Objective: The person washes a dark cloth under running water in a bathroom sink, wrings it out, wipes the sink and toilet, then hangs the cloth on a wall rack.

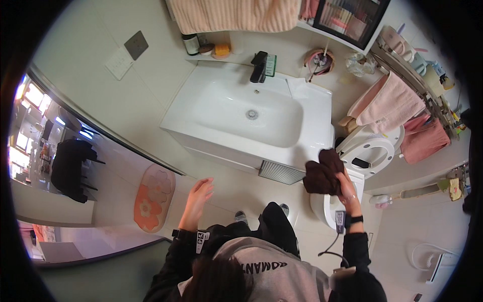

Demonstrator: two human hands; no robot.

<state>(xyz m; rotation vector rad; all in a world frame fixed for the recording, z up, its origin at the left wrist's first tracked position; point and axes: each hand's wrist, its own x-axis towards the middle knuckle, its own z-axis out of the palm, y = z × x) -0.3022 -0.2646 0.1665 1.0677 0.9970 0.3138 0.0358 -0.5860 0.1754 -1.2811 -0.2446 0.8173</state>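
Observation:
A bunched dark brown cloth [324, 176] hangs from my right hand [347, 186], whose fingers are closed on it. Behind and below the cloth is the white toilet [370, 151], its lid up. My left hand [199, 195] holds nothing; its fingers stretch forward over the floor, left of my knees. Straight ahead stands the white washbasin [211, 108] with a black tap [258, 67], and neither hand touches it.
A grey slatted panel [280, 172] sits at the basin cabinet's front. Pink towels [390, 103] hang above the toilet from a rack. On the left a flowered mat [153, 199] lies by the doorway. Bottles stand on a ledge [214, 58] behind the basin.

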